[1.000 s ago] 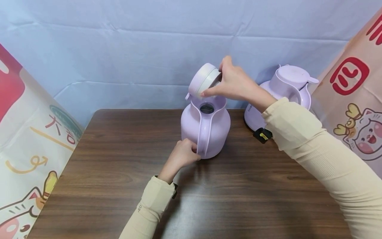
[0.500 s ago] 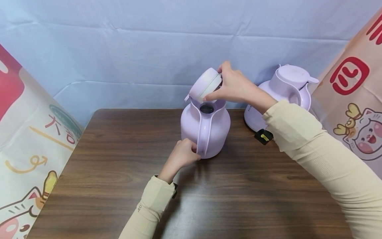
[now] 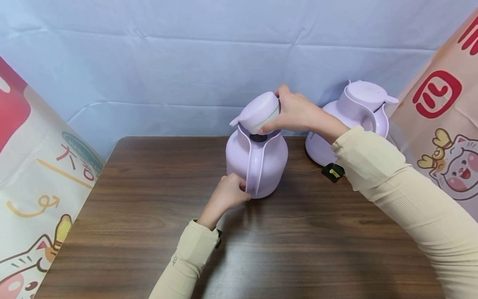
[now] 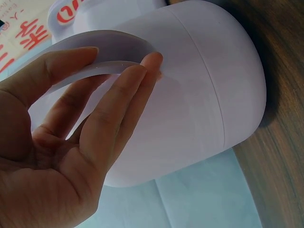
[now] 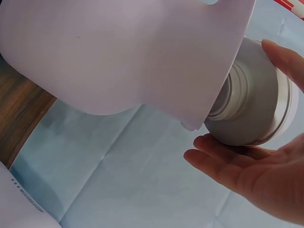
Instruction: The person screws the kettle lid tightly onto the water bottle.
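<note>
A lilac thermos jug (image 3: 275, 168) stands upright at the table's far edge, its handle (image 3: 255, 166) facing me. My left hand (image 3: 228, 192) holds the lower part of that handle; in the left wrist view, thumb and fingers (image 4: 116, 102) curve round it. Above the jug's mouth, my right hand (image 3: 295, 113) grips a lilac lid (image 3: 261, 109) by its side, tilted down to the left. The right wrist view shows the lid's ringed grey stopper (image 5: 237, 95) partly inside the rim. Part of the dark opening remains visible beneath the lid.
A second lilac jug (image 3: 367, 92), with its lid on, stands at the far right, partly behind my right forearm. A pale blue cloth backdrop (image 3: 168, 74) hangs behind the brown wooden table (image 3: 157, 178). Printed panels (image 3: 437, 108) stand at both sides.
My right hand has lowered the lid toward the jug's mouth and turned it flatter, covering more of the opening. The left hand and the jug have stayed in place.
</note>
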Tool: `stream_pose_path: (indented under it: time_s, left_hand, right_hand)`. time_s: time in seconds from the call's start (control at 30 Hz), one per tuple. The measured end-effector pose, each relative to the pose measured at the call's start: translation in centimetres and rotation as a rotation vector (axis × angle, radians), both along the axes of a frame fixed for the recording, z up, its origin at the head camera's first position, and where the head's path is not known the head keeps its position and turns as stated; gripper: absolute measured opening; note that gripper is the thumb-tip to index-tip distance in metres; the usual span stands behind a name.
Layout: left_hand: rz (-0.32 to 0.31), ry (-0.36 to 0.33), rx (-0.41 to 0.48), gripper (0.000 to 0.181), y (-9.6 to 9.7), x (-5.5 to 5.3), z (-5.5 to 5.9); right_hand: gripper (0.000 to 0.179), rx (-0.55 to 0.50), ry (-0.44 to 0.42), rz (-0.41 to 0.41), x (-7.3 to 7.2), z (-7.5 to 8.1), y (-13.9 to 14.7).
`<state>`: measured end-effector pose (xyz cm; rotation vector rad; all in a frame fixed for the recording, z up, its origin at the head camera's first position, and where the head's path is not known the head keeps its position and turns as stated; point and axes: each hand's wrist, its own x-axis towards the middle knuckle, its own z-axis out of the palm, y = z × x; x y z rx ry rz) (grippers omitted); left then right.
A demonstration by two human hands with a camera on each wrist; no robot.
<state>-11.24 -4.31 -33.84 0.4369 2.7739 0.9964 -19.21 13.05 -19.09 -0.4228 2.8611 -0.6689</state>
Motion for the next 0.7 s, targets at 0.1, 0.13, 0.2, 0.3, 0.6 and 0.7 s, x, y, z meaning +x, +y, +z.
stream_pose_path:
  time_s: [0.1,0.13,0.2,0.3,0.6,0.7]
  left_hand:
    - [0.0,0.002,-0.001,0.033,0.0,-0.04,-0.1]
    - [0.0,0.001,0.0,0.033,0.0,-0.04,-0.12]
    - [-0.001,0.001,0.003,0.034,0.0,-0.03,-0.15]
    - [-0.001,-0.004,0.009,0.035,0.02,0.0,-0.15]
    - [0.0,0.002,0.017,0.036,0.01,0.09,-0.02]
    - [0.002,0.003,0.016,0.036,0.0,0.09,-0.01]
  right_hand:
    - [0.087,0.01,-0.007,0.004,-0.05,-0.14,0.09]
    - [0.086,0.014,-0.009,0.006,-0.06,-0.18,0.12]
    - [0.085,0.026,-0.011,0.01,-0.06,-0.23,0.19]
    - [0.083,0.045,-0.014,0.017,-0.09,-0.34,0.28]
    - [0.081,0.076,-0.042,0.031,-0.14,-0.43,0.26]
    - [0.08,0.083,-0.055,0.031,-0.13,-0.42,0.16]
